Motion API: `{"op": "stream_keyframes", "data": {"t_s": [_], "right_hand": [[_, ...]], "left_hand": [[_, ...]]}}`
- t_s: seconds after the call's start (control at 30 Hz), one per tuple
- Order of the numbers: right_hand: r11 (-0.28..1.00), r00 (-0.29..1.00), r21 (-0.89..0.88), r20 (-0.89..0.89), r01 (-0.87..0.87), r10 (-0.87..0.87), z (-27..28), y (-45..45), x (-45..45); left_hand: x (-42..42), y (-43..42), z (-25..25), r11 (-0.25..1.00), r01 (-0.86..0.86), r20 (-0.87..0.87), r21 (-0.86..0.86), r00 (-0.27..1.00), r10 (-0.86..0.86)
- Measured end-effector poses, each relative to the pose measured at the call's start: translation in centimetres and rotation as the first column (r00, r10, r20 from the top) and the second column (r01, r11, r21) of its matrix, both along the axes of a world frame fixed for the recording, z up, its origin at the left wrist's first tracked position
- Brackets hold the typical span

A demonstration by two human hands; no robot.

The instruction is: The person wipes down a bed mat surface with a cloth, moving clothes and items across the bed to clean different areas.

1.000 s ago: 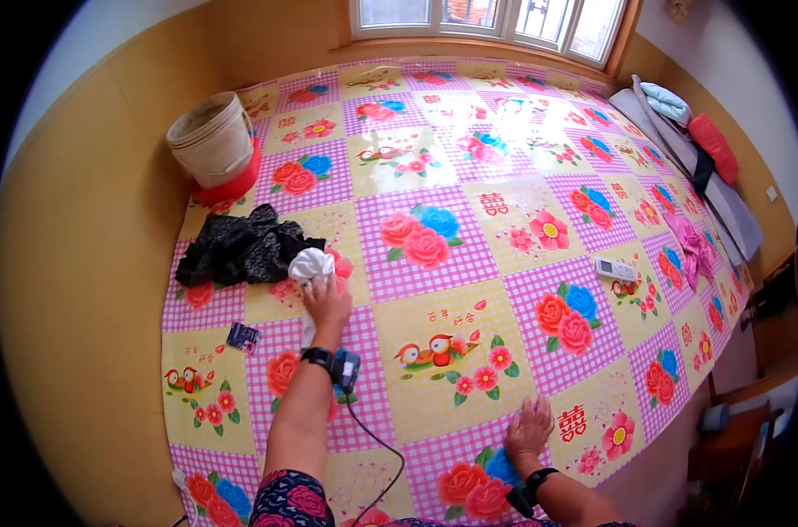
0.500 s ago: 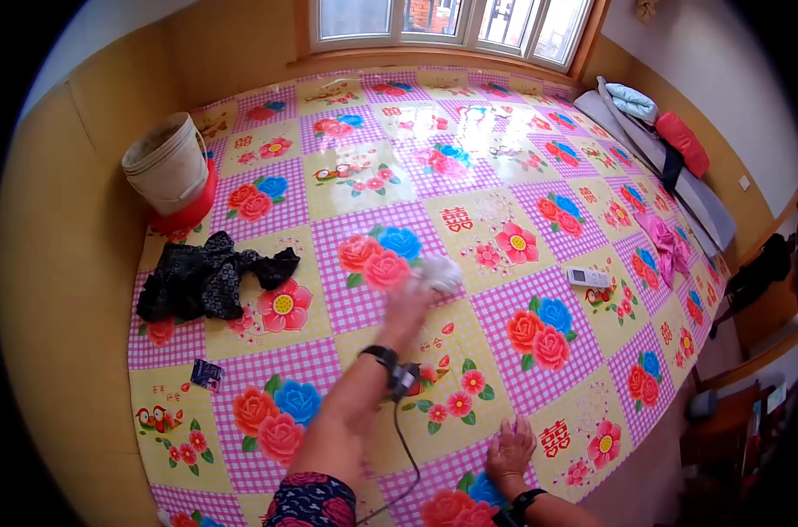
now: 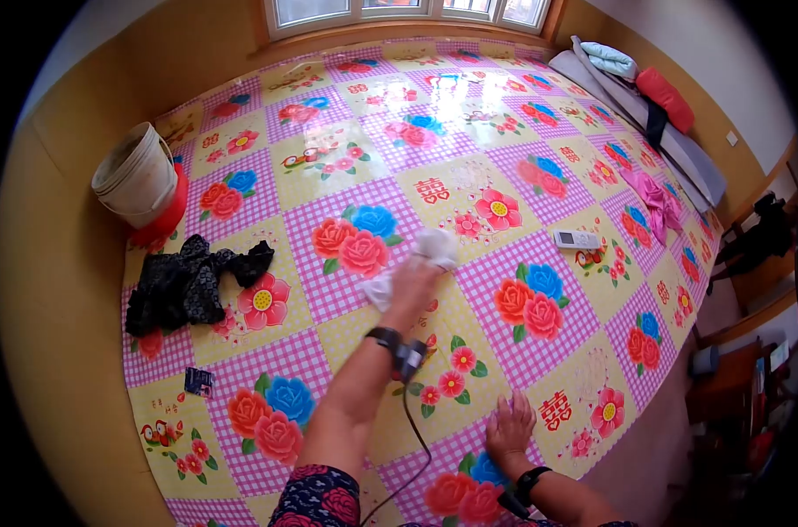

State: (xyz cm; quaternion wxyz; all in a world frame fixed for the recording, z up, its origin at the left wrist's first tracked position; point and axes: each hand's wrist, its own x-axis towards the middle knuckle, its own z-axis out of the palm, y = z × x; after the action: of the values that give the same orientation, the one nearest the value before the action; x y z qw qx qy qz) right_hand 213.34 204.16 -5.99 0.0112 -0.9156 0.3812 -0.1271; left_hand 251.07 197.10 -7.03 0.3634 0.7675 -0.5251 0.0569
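With our left hand point(image 3: 412, 285) we hold a white cloth point(image 3: 437, 247) against the patterned sheet point(image 3: 355, 338), near the middle of the near part. The fingers are blurred, so we cannot tell how tightly they close. The cloth shows in a bunch ahead of the fingers and spreads out to the left of the hand. In our judgement, it is better to have it flat under the whole palm, with even pressure and no loose corner folding under.

Our right hand point(image 3: 510, 430) is open and empty, palm down on the sheet near its close edge. It seems to us a good support; the weight should rest there, so that the left arm can stay light.

From the small box point(image 3: 409, 360) at our left wrist a cord point(image 3: 430, 454) runs back toward us. We should leave it slack and out from under the forearm.

Farther out, the remote control point(image 3: 577, 239) lies to the right, the black lace cloth point(image 3: 181, 288) and a small packet point(image 3: 199, 382) to the left. Long strokes ought to stop before these. The bucket point(image 3: 138, 174), beside the wall, is well apart.
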Motion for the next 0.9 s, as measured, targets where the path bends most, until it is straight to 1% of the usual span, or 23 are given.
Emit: {"op": "stream_keyframes", "data": {"t_s": [0.07,0.1,0.13,0.2,0.27,0.3,0.33,0.37,0.4,0.43,0.47,0.5,0.6,0.67,0.7,0.73,0.77,0.8,0.87,0.9], "right_hand": [[1.000,1.000,0.007,0.009,-0.004,0.004,-0.1,-0.1,0.1],[1.000,1.000,0.014,0.010,-0.001,0.001,-0.1,-0.1,0.1],[1.000,1.000,0.021,0.009,0.001,-0.002,-0.1,-0.1,0.0],[0.999,1.000,0.032,0.002,0.016,-0.016,-0.2,0.0,0.1],[0.999,1.000,0.036,0.000,0.020,-0.021,-0.1,0.0,-0.1],[0.999,1.000,0.033,0.006,0.016,-0.016,-0.1,-0.1,0.0],[0.999,1.000,0.033,0.012,0.015,-0.016,-0.1,0.0,0.0],[0.999,1.000,0.034,0.010,0.021,-0.021,0.0,0.2,-0.1],[0.999,1.000,0.033,0.009,0.022,-0.023,0.0,0.1,-0.1],[0.999,1.000,0.031,0.011,0.021,-0.022,0.0,-0.1,0.0],[1.000,1.000,0.026,0.020,0.015,-0.015,0.0,-0.1,0.2],[1.000,1.000,0.024,0.025,0.009,-0.009,0.1,0.0,0.1],[1.000,0.999,0.024,0.045,-0.004,0.002,0.4,-0.2,0.0],[1.000,0.999,0.024,0.054,-0.007,0.006,0.4,0.0,0.0],[1.000,0.999,0.017,0.054,-0.006,0.005,0.3,-0.1,0.0],[1.000,0.999,0.009,0.053,-0.005,0.005,0.1,0.0,-0.2],[1.000,0.999,0.004,0.049,0.001,-0.001,0.0,-0.1,-0.2],[1.000,0.999,-0.003,0.046,0.004,-0.004,0.0,-0.1,-0.1],[1.000,0.999,-0.003,0.047,0.011,-0.011,-0.1,0.2,-0.2],[1.000,0.999,-0.001,0.052,0.012,-0.012,-0.3,0.1,-0.2]], "left_hand": [[-4.6,-0.6,0.2,0.956,0.243,-0.079,0.167,0.969,-0.233],[-7.0,-0.1,0.7,0.946,0.324,-0.313,0.015,0.900,-0.304],[-7.5,-0.3,-0.8,0.904,0.426,0.131,0.028,0.895,-0.426],[-7.9,1.2,0.5,0.925,0.376,0.185,0.061,0.906,-0.381],[-5.3,1.7,-0.7,0.976,0.215,0.150,0.025,0.965,-0.216],[-3.2,2.2,-0.5,0.993,0.064,0.200,0.100,0.976,-0.083],[-0.9,3.0,-0.4,0.982,-0.088,0.258,0.168,0.965,0.042],[1.9,4.1,-1.5,0.982,-0.184,0.122,0.038,0.976,0.178],[4.3,6.2,-0.6,0.948,-0.295,0.206,0.116,0.941,0.268],[5.8,8.0,0.1,0.912,-0.407,0.209,0.038,0.896,0.391],[6.8,9.6,0.4,0.843,-0.527,0.206,0.107,0.841,0.500],[7.5,10.8,-1.0,0.799,-0.593,0.217,0.102,0.797,0.564],[4.5,12.6,0.2,0.871,-0.406,0.213,0.276,0.910,0.356],[0.0,13.3,0.0,0.923,-0.238,0.173,0.304,0.966,0.193],[-3.4,13.9,2.8,0.901,-0.094,0.069,0.424,0.995,0.071],[-7.0,14.5,5.8,0.851,0.059,-0.049,0.521,0.998,-0.039],[-10.0,15.2,5.5,0.937,0.099,-0.021,0.334,0.995,-0.098],[-12.8,16.4,4.9,0.981,0.143,0.021,0.132,0.989,-0.147],[-16.9,19.0,5.2,0.961,0.188,-0.022,0.204,0.982,-0.188],[-18.3,20.4,4.6,0.962,0.173,0.000,0.210,0.984,-0.177]]}}
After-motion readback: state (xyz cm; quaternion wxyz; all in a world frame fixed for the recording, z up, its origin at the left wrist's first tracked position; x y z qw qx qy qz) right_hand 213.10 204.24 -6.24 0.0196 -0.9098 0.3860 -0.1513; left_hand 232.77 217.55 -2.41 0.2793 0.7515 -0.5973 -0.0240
